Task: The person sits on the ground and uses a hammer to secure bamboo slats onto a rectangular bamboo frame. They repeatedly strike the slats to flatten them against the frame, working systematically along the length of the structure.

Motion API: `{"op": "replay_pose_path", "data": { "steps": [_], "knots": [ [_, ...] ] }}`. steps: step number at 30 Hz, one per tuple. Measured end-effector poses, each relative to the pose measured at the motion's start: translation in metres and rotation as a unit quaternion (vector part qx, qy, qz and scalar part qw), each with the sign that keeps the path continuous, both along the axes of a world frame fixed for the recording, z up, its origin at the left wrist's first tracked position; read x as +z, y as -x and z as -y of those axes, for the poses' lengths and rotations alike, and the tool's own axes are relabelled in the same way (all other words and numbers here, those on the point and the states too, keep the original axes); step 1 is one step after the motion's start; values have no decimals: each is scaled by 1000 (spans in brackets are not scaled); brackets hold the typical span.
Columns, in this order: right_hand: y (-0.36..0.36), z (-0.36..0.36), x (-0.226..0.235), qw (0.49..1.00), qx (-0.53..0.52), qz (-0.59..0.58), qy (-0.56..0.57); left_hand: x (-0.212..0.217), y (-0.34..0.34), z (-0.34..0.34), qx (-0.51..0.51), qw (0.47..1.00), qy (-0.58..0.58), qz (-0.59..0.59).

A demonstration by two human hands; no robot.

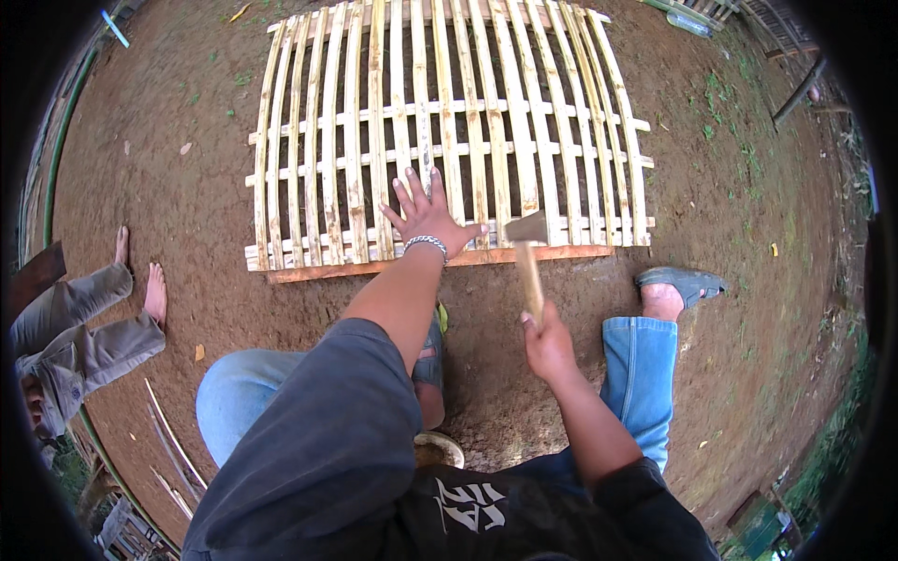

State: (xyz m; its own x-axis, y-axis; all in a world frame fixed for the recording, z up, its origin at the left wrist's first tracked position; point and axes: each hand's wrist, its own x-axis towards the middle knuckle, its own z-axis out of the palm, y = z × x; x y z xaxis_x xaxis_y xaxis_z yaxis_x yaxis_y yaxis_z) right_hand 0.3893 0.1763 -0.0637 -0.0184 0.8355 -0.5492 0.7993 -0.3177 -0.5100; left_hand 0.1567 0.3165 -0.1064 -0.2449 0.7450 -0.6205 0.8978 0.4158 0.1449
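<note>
A panel of pale bamboo slats (449, 131) lies flat on the dirt, with a reddish wooden batten (327, 271) along its near edge. My left hand (426, 213), with a beaded bracelet on the wrist, presses flat on the slats near that edge, fingers spread. My right hand (547, 341) grips the wooden handle of a hammer (527, 234), whose metal head hovers over the batten just right of my left hand.
Another person sits at the left, bare feet (154, 292) on the dirt and grey trousers showing. Loose bamboo strips (173, 444) lie at lower left. My sandalled foot (681, 283) rests right of the panel. Grass edges the ground at right.
</note>
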Motion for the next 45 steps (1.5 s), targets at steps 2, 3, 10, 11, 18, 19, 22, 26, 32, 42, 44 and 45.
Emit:
{"op": "replay_pose_path", "data": {
  "steps": [2,3,10,11,18,19,22,26,32,42,44,45],
  "knots": [
    [6,-14,11,993,-86,-57,-52,-6,3,-3,-1,1000,-14,-3],
    [8,-17,15,985,-129,-84,-77,-7,3,-3,0,1000,-21,-6],
    [-4,8,-18,995,91,47,-19,0,2,-3,13,1000,-17,17],
    [3,-2,-15,998,47,23,-38,0,4,-2,12,1000,-22,3],
    [-5,12,-25,993,-3,12,-119,-3,1,-2,4,1000,-12,14],
    [-11,9,-29,995,48,46,-76,0,1,-3,5,1000,-16,16],
    [5,-11,-9,997,19,52,-54,-1,4,-3,4,1000,-1,3],
    [-2,3,-12,994,-11,66,-84,-4,0,-5,10,1000,-22,13],
    [-3,-21,19,992,74,87,-61,1,3,-2,13,1000,-1,5],
    [-28,-86,37,931,238,269,58,5,0,-6,7,1000,-4,9],
    [-24,-91,56,939,234,252,25,0,4,-4,8,1000,1,-4],
    [-22,-88,71,942,230,246,16,-1,5,-2,9,1000,-11,-4]
  ]
}}
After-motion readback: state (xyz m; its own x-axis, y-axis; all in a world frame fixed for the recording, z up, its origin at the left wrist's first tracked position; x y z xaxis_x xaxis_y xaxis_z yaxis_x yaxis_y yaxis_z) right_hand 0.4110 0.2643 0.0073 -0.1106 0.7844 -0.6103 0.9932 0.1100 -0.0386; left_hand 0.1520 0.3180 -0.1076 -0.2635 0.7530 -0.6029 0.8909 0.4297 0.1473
